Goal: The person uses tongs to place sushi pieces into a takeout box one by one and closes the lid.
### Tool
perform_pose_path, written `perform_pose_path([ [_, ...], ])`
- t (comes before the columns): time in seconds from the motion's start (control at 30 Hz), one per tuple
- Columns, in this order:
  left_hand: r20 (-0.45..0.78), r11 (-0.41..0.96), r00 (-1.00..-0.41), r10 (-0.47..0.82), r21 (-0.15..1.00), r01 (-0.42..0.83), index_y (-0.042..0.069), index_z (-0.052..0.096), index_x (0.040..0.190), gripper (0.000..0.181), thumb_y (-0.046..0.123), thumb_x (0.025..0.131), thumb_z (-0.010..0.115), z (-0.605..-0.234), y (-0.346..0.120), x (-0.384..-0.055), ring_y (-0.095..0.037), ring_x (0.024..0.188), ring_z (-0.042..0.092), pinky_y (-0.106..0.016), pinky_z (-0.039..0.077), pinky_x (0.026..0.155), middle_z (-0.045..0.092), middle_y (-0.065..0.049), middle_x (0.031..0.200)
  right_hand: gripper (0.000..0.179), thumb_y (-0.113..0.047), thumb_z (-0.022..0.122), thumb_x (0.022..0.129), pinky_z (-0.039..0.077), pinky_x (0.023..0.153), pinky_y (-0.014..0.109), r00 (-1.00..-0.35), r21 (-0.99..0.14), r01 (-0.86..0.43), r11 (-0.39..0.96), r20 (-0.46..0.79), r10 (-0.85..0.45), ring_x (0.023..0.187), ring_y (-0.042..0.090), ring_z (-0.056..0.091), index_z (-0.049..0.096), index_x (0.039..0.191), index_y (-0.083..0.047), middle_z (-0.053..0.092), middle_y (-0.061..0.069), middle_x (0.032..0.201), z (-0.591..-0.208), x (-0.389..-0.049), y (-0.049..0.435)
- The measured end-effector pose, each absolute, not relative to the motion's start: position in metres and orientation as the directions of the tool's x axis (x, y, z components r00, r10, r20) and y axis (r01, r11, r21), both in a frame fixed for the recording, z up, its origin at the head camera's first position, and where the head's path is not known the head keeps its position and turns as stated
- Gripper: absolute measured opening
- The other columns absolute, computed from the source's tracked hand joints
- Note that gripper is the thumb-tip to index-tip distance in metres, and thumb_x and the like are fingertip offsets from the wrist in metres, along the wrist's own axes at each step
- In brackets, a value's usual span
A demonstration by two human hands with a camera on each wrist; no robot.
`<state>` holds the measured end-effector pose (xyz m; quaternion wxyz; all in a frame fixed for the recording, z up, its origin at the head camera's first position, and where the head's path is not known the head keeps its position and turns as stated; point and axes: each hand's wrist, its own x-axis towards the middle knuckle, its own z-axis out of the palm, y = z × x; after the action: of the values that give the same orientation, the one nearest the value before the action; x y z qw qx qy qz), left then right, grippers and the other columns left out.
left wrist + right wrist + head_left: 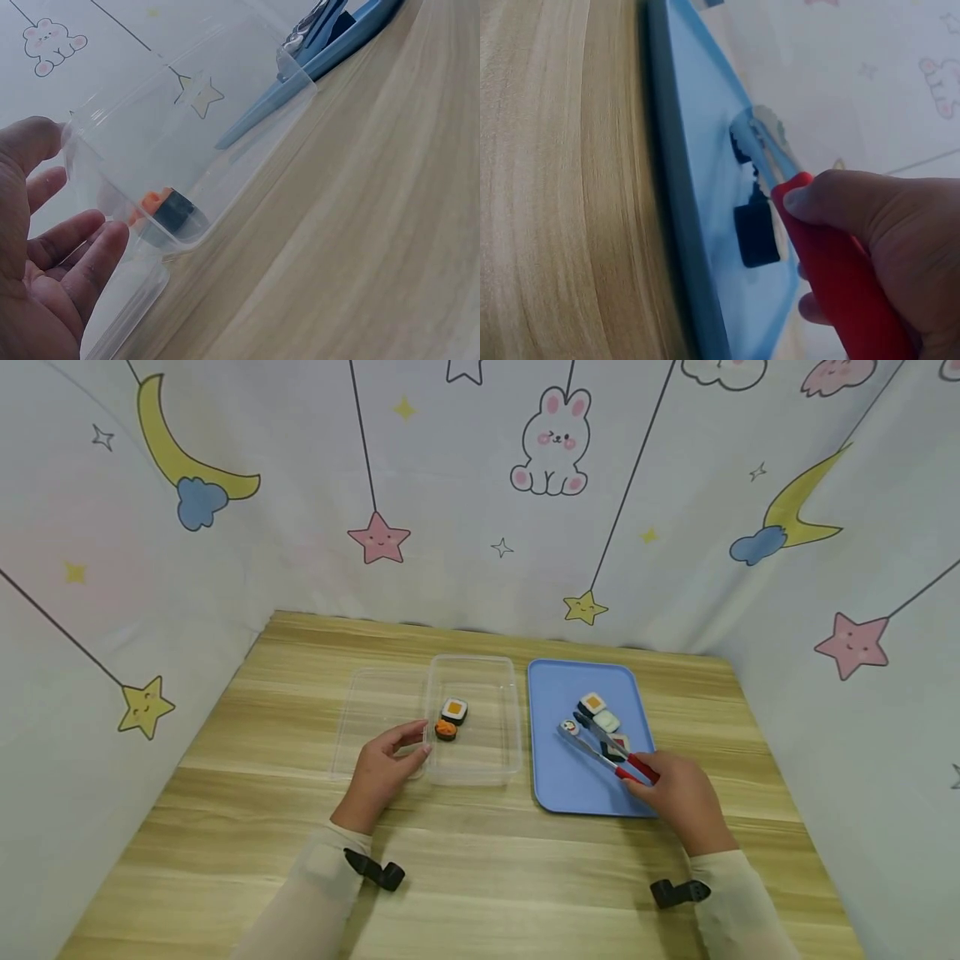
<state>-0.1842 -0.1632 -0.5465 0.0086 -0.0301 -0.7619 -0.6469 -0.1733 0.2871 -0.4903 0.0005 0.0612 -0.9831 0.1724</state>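
Observation:
My right hand (678,793) grips a pair of metal tongs with red handles (832,277). Their spread tips reach over the blue tray (573,789), on either side of a small round sushi roll (570,727); whether they touch it I cannot tell. Beside the tips lie a roll with an orange centre (592,702), a pale green-white piece (606,721) and a dark-wrapped roll with a red centre (618,743). My left hand (382,768), fingers loosely spread, touches the left side of a clear plastic box (517,727). Inside the box are an orange-topped sushi (446,730) and an orange-centred roll (454,711).
A clear flat lid (360,710) lies left of the box, partly behind my left hand. Tray and box stand side by side on a wood-grain table (465,877). A patterned white curtain (465,585) encloses the table's back and sides.

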Motion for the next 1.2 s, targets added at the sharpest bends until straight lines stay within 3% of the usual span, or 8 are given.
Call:
perform_pose_path([
  [0.2, 0.068, 0.162, -0.997, 0.040, 0.984, 0.073, 0.005, 0.067, 0.138, 0.045, 0.018, 0.097, 0.077, -0.548, -0.163, -0.185, -0.029, 0.125, 0.063, -0.053, 0.049, 0.107, 0.065, -0.014, 0.139, 0.040, -0.027, 0.087, 0.085, 0.044, 0.060, 0.033, -0.983, -0.302, -0.183, 0.936, 0.061, -0.172, 0.069, 0.020, 0.055, 0.079, 0.116, -0.004, 0.073, 0.010, 0.091, -0.491, -0.175, 0.288],
  [0.57, 0.066, 0.159, -0.997, 0.037, 0.985, 0.071, 0.005, 0.067, 0.138, 0.046, 0.020, 0.096, 0.078, -0.549, -0.164, -0.184, -0.028, 0.125, 0.063, -0.054, 0.049, 0.106, 0.066, -0.014, 0.138, 0.036, -0.022, 0.087, 0.085, 0.047, 0.062, 0.035, -0.981, -0.341, -0.192, 0.920, 0.086, -0.173, 0.072, 0.021, 0.058, 0.079, 0.115, -0.003, 0.074, 0.010, 0.092, -0.491, -0.174, 0.290],
  [0.97, 0.095, 0.159, -0.994, 0.044, 0.982, 0.101, 0.004, 0.066, 0.138, 0.046, 0.018, 0.096, 0.077, -0.552, -0.164, -0.186, -0.028, 0.125, 0.063, -0.035, 0.055, 0.099, 0.065, -0.014, 0.139, 0.032, -0.017, 0.086, 0.085, 0.051, 0.064, 0.037, -0.961, -0.385, -0.262, 0.885, 0.192, -0.201, 0.074, 0.023, 0.060, 0.079, 0.112, 0.000, 0.074, 0.011, 0.091, -0.465, -0.186, 0.278],
  [1.2, 0.097, 0.156, -0.994, 0.045, 0.982, 0.103, 0.006, 0.067, 0.138, 0.046, 0.019, 0.096, 0.078, -0.553, -0.166, -0.187, -0.027, 0.124, 0.064, -0.036, 0.056, 0.098, 0.066, -0.012, 0.139, 0.035, -0.021, 0.084, 0.089, 0.058, 0.070, 0.043, -0.948, -0.410, -0.312, 0.857, 0.192, -0.253, 0.084, 0.026, 0.066, 0.078, 0.119, -0.004, 0.076, 0.012, 0.103, -0.444, -0.206, 0.250],
])
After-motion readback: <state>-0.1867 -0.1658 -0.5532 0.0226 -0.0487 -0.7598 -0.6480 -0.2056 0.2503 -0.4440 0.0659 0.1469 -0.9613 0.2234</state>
